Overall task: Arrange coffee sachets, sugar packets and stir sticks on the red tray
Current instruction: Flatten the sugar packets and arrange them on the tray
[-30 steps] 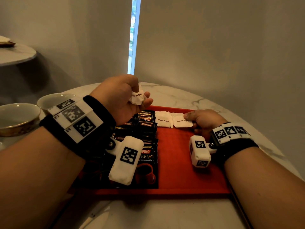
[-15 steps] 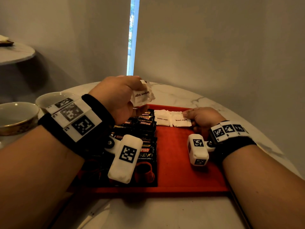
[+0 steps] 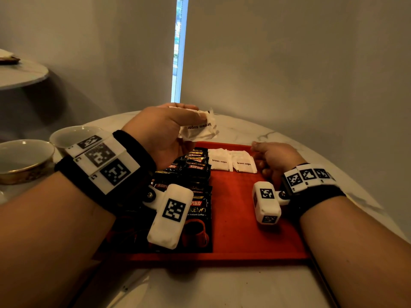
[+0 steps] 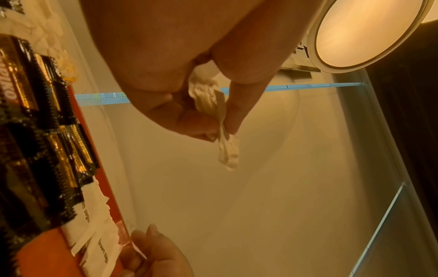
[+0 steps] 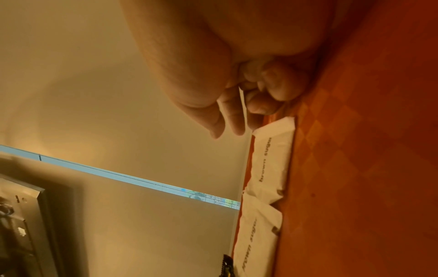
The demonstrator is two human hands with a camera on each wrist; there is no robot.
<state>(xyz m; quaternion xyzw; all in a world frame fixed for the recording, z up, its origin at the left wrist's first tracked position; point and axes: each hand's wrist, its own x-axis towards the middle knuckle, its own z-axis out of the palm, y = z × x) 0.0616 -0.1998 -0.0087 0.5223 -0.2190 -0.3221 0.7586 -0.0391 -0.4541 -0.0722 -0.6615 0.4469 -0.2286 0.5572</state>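
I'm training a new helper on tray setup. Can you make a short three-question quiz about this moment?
1. True or false: the left hand is empty.
2. How many sugar packets lie flat on the tray?
A) none B) two C) five
3. Fill in: the coffee sachets lie on the ___ side of the tray.

Key:
1. False: it pinches a crumpled packet, held above the tray's far edge.
2. B: side by side at the far edge, next to the right hand.
3. Left.
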